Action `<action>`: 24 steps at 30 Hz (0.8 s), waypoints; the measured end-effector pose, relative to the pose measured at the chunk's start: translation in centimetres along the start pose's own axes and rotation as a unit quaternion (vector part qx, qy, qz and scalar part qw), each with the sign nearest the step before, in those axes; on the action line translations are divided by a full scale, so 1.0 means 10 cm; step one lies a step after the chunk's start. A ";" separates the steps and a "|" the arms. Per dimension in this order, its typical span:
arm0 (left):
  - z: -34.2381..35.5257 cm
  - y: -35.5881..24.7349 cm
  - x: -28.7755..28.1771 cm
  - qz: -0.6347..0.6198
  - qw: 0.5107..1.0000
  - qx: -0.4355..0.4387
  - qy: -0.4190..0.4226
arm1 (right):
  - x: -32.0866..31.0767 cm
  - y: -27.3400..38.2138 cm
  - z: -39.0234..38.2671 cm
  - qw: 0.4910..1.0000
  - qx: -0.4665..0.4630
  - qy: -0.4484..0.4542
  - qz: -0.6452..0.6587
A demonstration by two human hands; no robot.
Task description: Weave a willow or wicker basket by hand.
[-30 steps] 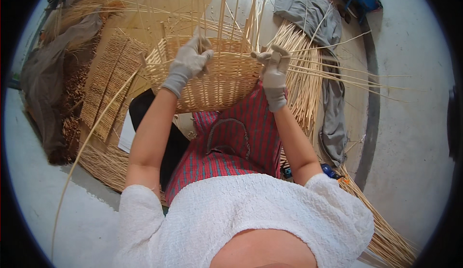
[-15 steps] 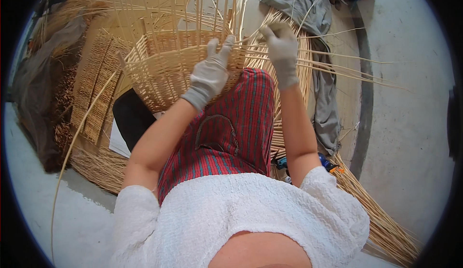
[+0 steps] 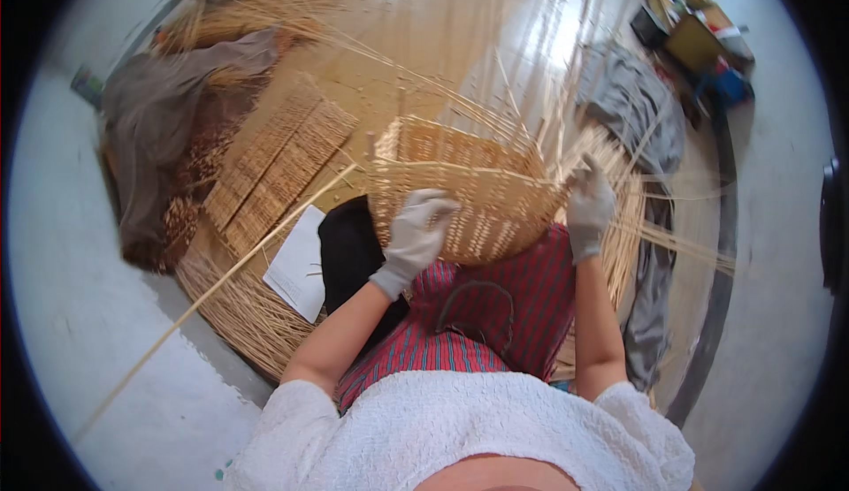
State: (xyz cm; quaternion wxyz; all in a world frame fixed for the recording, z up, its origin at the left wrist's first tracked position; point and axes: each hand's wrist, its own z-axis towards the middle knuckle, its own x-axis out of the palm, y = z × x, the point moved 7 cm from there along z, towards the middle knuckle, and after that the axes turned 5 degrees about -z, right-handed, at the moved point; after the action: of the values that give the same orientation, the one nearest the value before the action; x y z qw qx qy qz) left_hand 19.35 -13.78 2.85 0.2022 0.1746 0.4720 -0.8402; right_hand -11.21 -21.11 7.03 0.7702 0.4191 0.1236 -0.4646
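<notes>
On my lap rests a partly woven wicker basket (image 3: 478, 217), tilted, with its hollow side away from me. Thin upright stakes stand blurred beyond its far side. My left hand (image 3: 417, 236), in a pale glove, lies against the near wall with its fingers bent; motion blur hides whether they grip. At the basket's right end is my gloved right hand (image 3: 591, 208), its fingers closed around the woven corner and one finger raised. Loose weaving rods (image 3: 676, 242) stick out to the right from beside that hand.
Flat woven panels (image 3: 279, 159) lie at the left beside a dark cloth (image 3: 168, 120). White paper (image 3: 298, 266) sits near my knee. A long rod (image 3: 239, 266) slants from the basket to lower left. Grey cloth (image 3: 637, 102) and a box of items (image 3: 694, 45) are at right.
The view has shifted, so the basket appears lower and further right. My left hand has come down from the rim to the near wall. My right hand has drawn in to the basket's right end.
</notes>
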 end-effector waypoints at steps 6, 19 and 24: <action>-0.08 1.19 -1.40 -0.377 0.865 -0.121 -0.308 | 0.92 1.66 -0.47 0.887 -0.005 0.313 0.340; 0.86 1.19 -0.76 -0.496 0.827 -0.242 0.110 | 1.38 3.52 -1.01 0.732 -0.431 0.440 0.289; 0.70 1.07 -0.81 -0.446 0.857 -0.252 0.052 | 1.29 3.42 -1.64 0.758 -0.431 0.432 0.231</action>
State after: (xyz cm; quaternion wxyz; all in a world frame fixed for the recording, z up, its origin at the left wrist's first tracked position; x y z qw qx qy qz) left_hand 31.01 -23.48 2.53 -0.1819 -0.0676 0.7046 -0.6826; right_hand 26.98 -9.11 7.59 0.8180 0.2150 0.5301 0.0599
